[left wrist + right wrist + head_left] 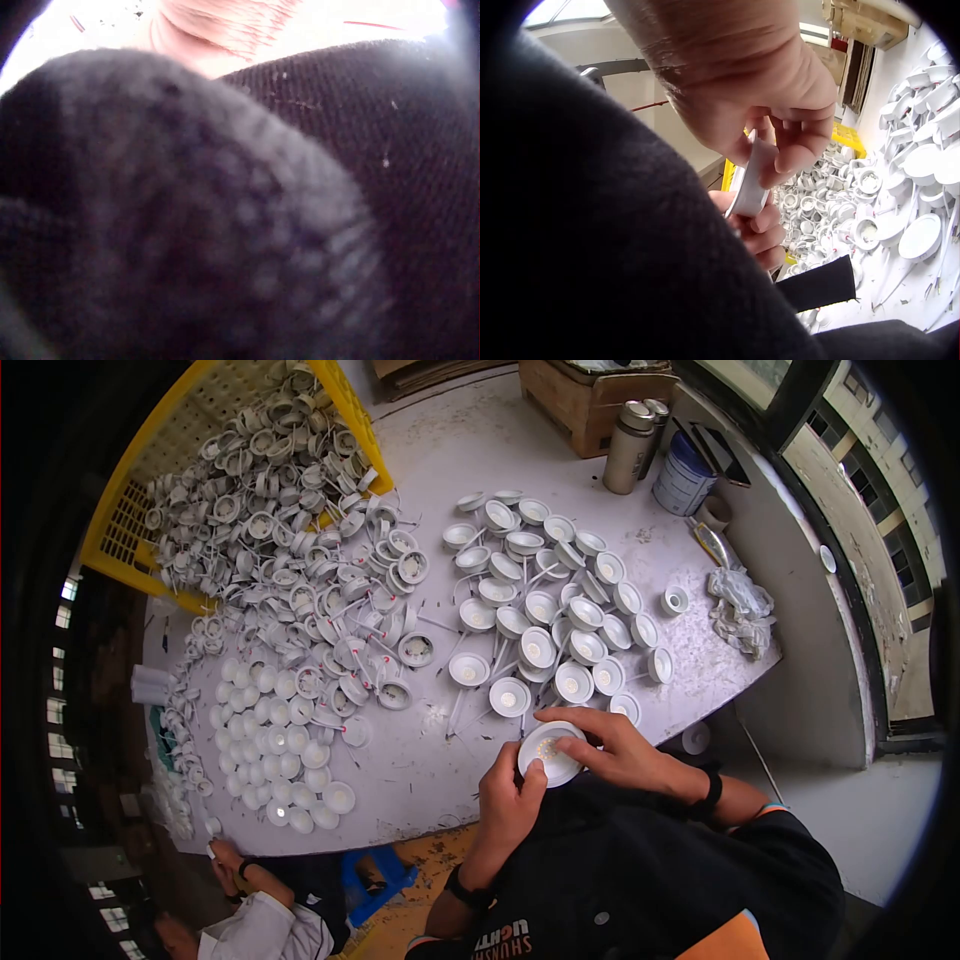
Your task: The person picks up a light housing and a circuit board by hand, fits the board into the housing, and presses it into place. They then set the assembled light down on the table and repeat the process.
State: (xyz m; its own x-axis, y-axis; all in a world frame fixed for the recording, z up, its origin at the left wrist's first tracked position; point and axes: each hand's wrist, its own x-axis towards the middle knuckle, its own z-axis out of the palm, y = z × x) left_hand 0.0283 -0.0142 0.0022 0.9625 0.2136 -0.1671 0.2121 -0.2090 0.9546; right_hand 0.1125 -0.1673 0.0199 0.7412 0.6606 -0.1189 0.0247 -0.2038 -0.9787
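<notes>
the left hand [510,795] grips the near rim of a round white led downlight [550,752] and the right hand [612,745] pinches its far rim, so it sits between them. thumbs belong on the rim, not the led face, i'd judge.

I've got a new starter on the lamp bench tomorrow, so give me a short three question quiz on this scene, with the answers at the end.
1. Multiple choice: what do the left hand and the right hand hold between them? A) a round white lamp housing B) a pair of pliers C) a glass bottle
2. True or false: the yellow crate is at the right end of the table.
3. Short answer: what stands right beside the metal flask?

Key
1. A
2. False: it is at the far left.
3. A blue and white tin.
</notes>
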